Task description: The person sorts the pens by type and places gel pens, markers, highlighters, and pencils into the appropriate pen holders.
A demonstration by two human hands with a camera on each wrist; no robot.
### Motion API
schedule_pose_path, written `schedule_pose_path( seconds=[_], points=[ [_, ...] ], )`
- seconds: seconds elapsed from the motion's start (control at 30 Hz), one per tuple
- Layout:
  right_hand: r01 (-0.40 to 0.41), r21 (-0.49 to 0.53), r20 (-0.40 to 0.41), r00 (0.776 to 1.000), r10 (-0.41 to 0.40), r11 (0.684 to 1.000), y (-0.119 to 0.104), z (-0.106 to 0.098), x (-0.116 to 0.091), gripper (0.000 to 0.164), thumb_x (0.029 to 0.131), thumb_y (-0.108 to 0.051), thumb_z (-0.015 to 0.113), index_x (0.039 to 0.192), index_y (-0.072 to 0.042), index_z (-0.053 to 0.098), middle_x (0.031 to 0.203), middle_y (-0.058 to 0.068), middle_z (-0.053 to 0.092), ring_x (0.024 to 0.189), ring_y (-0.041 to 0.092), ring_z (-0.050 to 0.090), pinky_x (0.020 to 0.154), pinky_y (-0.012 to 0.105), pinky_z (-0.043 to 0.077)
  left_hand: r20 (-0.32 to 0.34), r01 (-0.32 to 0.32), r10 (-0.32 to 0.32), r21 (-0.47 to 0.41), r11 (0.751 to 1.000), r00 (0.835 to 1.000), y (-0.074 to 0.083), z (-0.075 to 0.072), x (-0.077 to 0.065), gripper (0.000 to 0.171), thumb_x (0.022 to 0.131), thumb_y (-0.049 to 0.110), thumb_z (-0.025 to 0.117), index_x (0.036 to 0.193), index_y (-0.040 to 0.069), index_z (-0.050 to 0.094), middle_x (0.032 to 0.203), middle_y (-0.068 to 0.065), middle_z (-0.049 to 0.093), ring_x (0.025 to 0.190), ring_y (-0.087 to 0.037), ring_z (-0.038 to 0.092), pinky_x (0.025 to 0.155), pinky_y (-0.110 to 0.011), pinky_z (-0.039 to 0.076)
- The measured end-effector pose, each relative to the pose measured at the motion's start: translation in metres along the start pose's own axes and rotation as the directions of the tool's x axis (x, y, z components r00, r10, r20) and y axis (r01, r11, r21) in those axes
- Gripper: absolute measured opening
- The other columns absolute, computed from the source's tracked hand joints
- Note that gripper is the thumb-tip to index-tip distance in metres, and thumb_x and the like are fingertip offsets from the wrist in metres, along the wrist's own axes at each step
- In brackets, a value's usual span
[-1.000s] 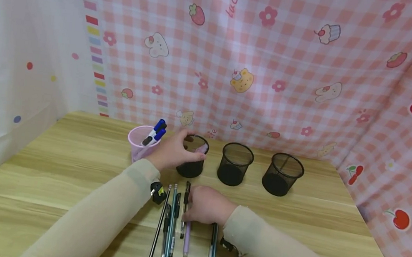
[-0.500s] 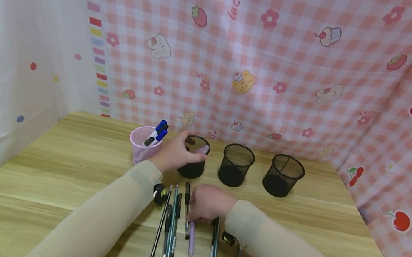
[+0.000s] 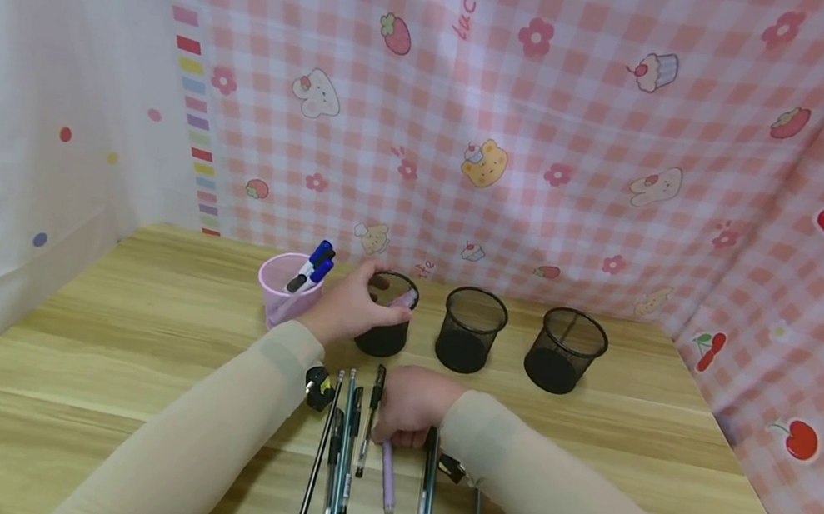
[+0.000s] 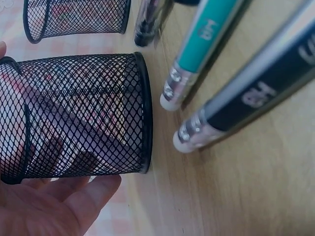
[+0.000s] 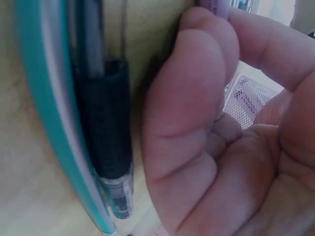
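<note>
While the left grip point(image 3: 350, 305) clasps a black mesh cup point(image 3: 382, 341), the right grip point(image 3: 415, 404) pinches a purple pen point(image 3: 388, 481). Pencils point(image 3: 319, 452) lie nearby on the counter point(image 3: 146, 346).

My left hand point(image 3: 352, 305) holds the leftmost black mesh cup point(image 3: 383, 340), a lilac item point(image 3: 404, 299) inside. My right hand point(image 3: 414, 408) pinches a purple pen point(image 3: 388, 481) among loose pens and pencils point(image 3: 343, 447) on the wooden table point(image 3: 149, 321). A pink cup point(image 3: 274, 304) containing markers point(image 3: 315, 267) stands at left; two further mesh cups point(image 3: 464, 350), at right.
</note>
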State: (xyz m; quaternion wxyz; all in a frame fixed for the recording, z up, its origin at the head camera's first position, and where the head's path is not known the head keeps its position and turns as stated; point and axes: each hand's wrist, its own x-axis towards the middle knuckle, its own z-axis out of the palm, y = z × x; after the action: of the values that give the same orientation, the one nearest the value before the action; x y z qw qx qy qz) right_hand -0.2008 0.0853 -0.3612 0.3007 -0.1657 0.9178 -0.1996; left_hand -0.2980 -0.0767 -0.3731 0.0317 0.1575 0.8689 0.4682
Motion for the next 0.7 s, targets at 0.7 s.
schedule_pose_path(
  seconds=[0.7],
  points=[
    [-0.033, 0.014, 0.007, 0.999, 0.033, 0.999, 0.0008, 0.002, 0.0022, 0.03, 0.09, -0.014, 0.082, 0.063, -0.005, 0.071, 0.057, 0.002, 0.067, 0.049, 0.013, 0.06, 0.048, 0.025, 0.052, 0.018, 0.002, -0.002, 0.003, 1.0, 1.0, 0.0046, -0.0007, -0.0041, 0.09, 0.086, 0.052, 0.083, 0.156, 0.016, 0.04, 0.15, -0.016, 0.056, 0.136, -0.037, 0.057, 0.111, -0.052, 0.051]
  ],
)
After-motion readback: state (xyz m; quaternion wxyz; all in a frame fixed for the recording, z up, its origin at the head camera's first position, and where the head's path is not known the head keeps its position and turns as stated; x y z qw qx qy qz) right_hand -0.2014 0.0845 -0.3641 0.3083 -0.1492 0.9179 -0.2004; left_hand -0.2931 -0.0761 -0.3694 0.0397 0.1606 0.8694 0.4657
